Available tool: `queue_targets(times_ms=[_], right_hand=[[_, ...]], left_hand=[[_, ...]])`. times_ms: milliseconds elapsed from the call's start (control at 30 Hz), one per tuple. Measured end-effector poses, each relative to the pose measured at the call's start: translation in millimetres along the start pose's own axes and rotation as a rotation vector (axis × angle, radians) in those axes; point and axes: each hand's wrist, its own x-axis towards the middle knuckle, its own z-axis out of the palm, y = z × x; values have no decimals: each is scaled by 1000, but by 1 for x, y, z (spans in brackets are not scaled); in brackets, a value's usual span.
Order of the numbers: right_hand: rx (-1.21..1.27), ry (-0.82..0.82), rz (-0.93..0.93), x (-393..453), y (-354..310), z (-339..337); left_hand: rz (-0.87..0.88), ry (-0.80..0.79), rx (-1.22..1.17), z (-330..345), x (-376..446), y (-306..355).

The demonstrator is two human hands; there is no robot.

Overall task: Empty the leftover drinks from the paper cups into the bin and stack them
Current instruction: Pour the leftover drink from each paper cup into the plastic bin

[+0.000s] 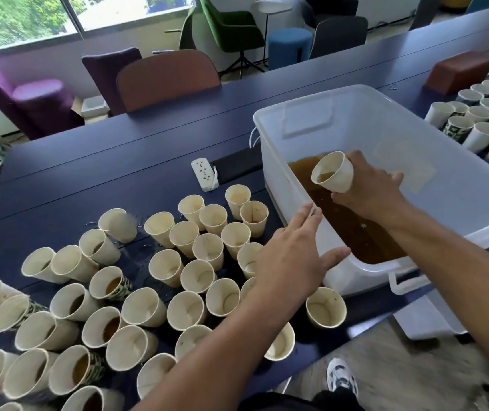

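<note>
A large cluster of paper cups (pixel 136 295) is spread over the near left part of the dark blue table (pixel 95 161); most stand upright, some with brown drink left in them. Beyond them, a white power strip (pixel 204 175) is seen lying flat, just left of the bin. The left hand (pixel 292 256) is held flat above the right edge of the cluster, fingers straight and spread, nothing gripped; its fingertips lie at the near left rim of the bin, though contact cannot be told. The translucent plastic bin (pixel 433 185) is set on the table right of centre, and brown liquid (pixel 353 229) is pooled along its near side. Inside the bin, above that liquid, a single paper cup (pixel 333 172) is gripped by the right hand (pixel 370 188), fingers curled round its base; the cup is tipped with its mouth turned left, a little drink showing within. At the far right, more cups (pixel 486 114) are packed closely together.
</note>
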Motion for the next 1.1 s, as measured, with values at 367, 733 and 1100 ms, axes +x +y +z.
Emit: queue_targets(times_ms=[367, 733, 1100], right_hand=[[-86, 48, -54, 3, 8, 5], [-79, 65, -71, 5, 11, 10], [-78, 110, -109, 6, 15, 13]], left_hand=[[-15, -2, 5, -1, 0, 1], [-13, -3, 2, -1, 0, 1], [-19, -17, -1, -3, -1, 4]])
